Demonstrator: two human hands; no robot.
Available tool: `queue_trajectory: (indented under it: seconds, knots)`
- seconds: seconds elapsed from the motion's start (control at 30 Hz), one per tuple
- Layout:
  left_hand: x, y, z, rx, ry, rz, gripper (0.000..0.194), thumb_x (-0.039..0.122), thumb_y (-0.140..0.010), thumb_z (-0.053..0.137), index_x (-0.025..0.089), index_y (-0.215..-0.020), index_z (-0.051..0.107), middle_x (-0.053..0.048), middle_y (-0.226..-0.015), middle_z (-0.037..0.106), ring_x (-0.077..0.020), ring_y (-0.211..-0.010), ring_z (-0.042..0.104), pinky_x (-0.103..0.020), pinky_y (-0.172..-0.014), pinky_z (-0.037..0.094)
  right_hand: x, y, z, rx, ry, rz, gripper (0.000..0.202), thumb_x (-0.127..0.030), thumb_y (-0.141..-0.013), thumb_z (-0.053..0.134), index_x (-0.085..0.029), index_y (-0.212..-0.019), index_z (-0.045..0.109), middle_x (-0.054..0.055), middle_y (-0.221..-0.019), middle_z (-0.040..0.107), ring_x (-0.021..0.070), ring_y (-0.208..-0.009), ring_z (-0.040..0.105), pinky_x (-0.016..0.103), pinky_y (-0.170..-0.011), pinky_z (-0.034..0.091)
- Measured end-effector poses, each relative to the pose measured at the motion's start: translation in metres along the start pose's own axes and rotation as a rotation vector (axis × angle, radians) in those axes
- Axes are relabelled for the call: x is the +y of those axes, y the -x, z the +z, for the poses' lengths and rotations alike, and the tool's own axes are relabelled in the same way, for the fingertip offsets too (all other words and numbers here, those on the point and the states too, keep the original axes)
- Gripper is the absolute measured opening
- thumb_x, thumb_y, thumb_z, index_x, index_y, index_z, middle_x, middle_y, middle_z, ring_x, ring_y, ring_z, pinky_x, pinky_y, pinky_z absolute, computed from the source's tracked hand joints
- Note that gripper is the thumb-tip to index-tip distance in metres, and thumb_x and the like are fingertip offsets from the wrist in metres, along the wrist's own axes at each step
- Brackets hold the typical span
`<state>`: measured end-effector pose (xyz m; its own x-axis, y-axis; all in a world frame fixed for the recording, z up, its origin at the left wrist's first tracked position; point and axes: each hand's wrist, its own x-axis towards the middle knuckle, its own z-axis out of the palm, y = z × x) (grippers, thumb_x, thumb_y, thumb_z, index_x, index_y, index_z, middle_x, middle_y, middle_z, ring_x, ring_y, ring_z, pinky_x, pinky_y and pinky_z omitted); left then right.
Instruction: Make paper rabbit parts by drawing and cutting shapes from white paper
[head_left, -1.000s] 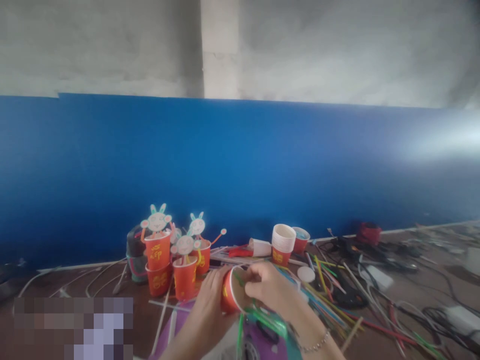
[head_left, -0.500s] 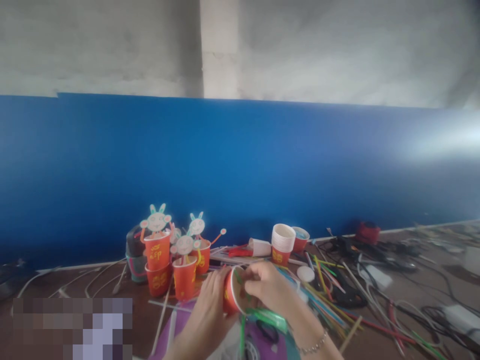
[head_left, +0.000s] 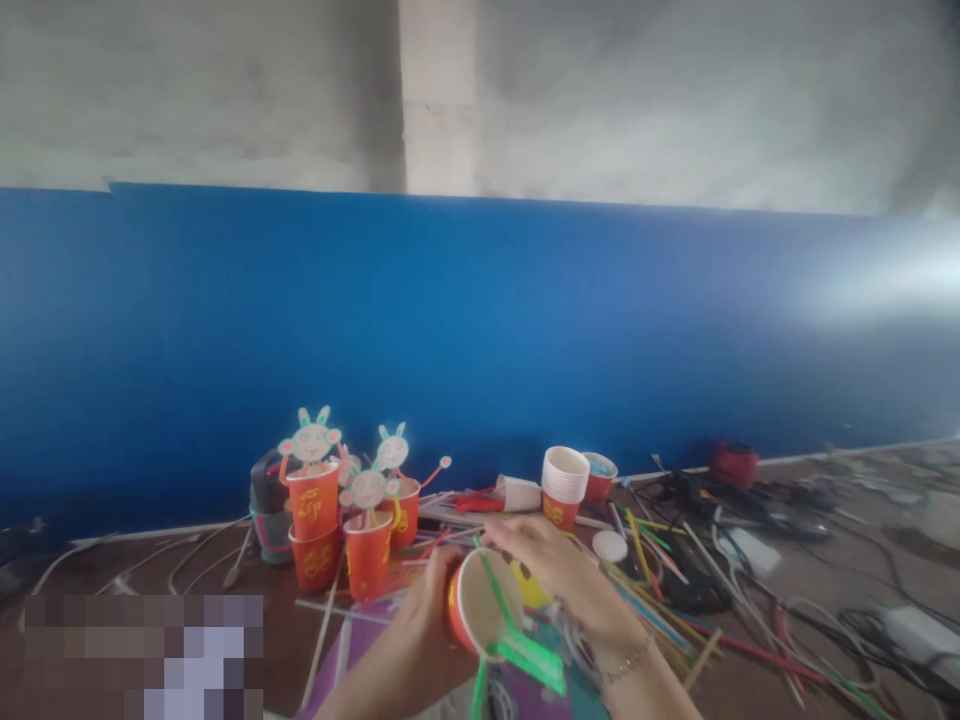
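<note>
My left hand [head_left: 431, 615] is wrapped round a red paper cup [head_left: 466, 615], tilted so its pale inside faces me. A thin green strip [head_left: 496, 590] crosses the cup's mouth. A wider bright green piece [head_left: 531, 662] lies at the lower right rim, and another green strip hangs below. My right hand [head_left: 551, 570] is beyond the cup's upper right rim, its fingers stretched out towards the left. I cannot tell whether its fingertips touch the cup.
Red cups [head_left: 367, 560] with paper rabbit figures [head_left: 311, 442] stand at the left. Behind my right hand are a stack of paper cups [head_left: 564, 475] and a white round lid [head_left: 610, 546]. Coloured sticks, cables and a red object [head_left: 733, 465] lie to the right, before a blue panel [head_left: 480, 320].
My right hand has come out of the cup's mouth, its fingers straightening over the far rim. The cup has turned more towards me, showing the green strip across it.
</note>
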<state>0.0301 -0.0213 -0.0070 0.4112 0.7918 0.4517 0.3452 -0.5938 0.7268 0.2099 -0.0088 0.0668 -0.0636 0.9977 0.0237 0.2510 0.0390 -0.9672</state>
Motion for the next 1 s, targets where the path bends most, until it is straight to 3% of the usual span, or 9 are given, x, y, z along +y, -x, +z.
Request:
queue_trajectory:
  seconds: [0.2,0.4,0.5,0.57,0.67,0.77,0.87,1.0]
  knots:
    - [0.008,0.002,0.002,-0.055,0.087,0.006,0.053,0.013,-0.068,0.069,0.022,-0.112,0.040,-0.008,-0.107,0.057,-0.0210,-0.094,0.059,-0.033,-0.081,0.048,0.012,-0.006,0.016,-0.111,-0.321,0.127,0.025,-0.039,-0.069,0.069,-0.014,-0.073,0.068,0.000,-0.060,0.062,0.0117,-0.054,0.054,0.021,-0.051,0.038]
    - [0.018,-0.001,0.001,-0.115,0.376,-0.111,0.058,0.017,-0.062,0.076,0.021,-0.111,0.046,-0.006,-0.104,0.060,-0.0211,-0.092,0.059,-0.033,-0.081,0.049,0.020,-0.022,0.019,0.088,-0.443,0.004,0.037,-0.051,-0.064,0.070,-0.014,-0.068,0.063,-0.003,-0.052,0.054,0.0110,-0.047,0.048,0.022,-0.047,0.035]
    - [0.008,0.002,-0.001,-0.133,0.543,-0.183,0.068,0.025,-0.057,0.081,0.021,-0.116,0.049,-0.008,-0.107,0.062,-0.0252,-0.097,0.059,-0.038,-0.083,0.048,0.014,-0.018,0.015,0.061,-0.410,-0.025,0.036,-0.050,-0.069,0.068,-0.015,-0.068,0.062,-0.002,-0.054,0.055,0.0108,-0.048,0.050,0.022,-0.047,0.035]
    - [-0.002,0.004,-0.001,-0.083,0.687,-0.278,0.066,0.035,-0.059,0.080,0.020,-0.116,0.052,-0.010,-0.110,0.063,-0.0281,-0.100,0.059,-0.042,-0.085,0.047,0.011,-0.016,0.013,0.043,-0.457,-0.037,0.035,-0.051,-0.073,0.065,-0.016,-0.069,0.060,-0.001,-0.057,0.057,0.0115,-0.051,0.052,0.022,-0.049,0.038]
    - [-0.010,0.005,-0.003,0.068,0.899,-0.414,0.059,0.047,-0.060,0.078,0.018,-0.108,0.061,-0.012,-0.105,0.067,-0.0302,-0.101,0.060,-0.044,-0.088,0.046,0.011,-0.018,0.012,0.015,-0.553,0.030,0.035,-0.051,-0.068,0.068,-0.018,-0.070,0.055,-0.001,-0.059,0.060,0.0119,-0.048,0.051,0.022,-0.044,0.035]
    - [-0.007,0.001,-0.008,0.119,1.064,-0.383,0.056,0.047,-0.060,0.076,0.018,-0.105,0.064,-0.011,-0.103,0.069,-0.0299,-0.101,0.061,-0.043,-0.092,0.043,0.015,-0.021,0.013,0.124,-0.463,-0.010,0.032,-0.045,-0.069,0.070,-0.018,-0.081,0.058,0.004,-0.076,0.066,0.0174,-0.066,0.061,0.025,-0.055,0.044]
    - [0.000,-0.002,-0.012,0.005,1.128,-0.359,0.052,0.043,-0.060,0.075,0.016,-0.104,0.066,-0.010,-0.089,0.071,-0.0282,-0.090,0.065,-0.042,-0.087,0.045,0.014,-0.018,0.012,0.274,-0.222,-0.190,0.035,-0.043,-0.072,0.069,-0.018,-0.096,0.065,0.009,-0.102,0.066,0.0247,-0.099,0.060,0.033,-0.081,0.047]
    - [0.000,-0.002,-0.013,-0.161,1.108,-0.345,0.047,0.036,-0.063,0.071,0.016,-0.105,0.066,-0.009,-0.090,0.070,-0.0275,-0.090,0.064,-0.042,-0.087,0.044,0.010,-0.010,0.010,0.078,-0.016,-0.333,0.024,-0.041,-0.078,0.064,-0.020,-0.088,0.073,0.010,-0.120,0.061,0.0281,-0.113,0.054,0.037,-0.089,0.046]
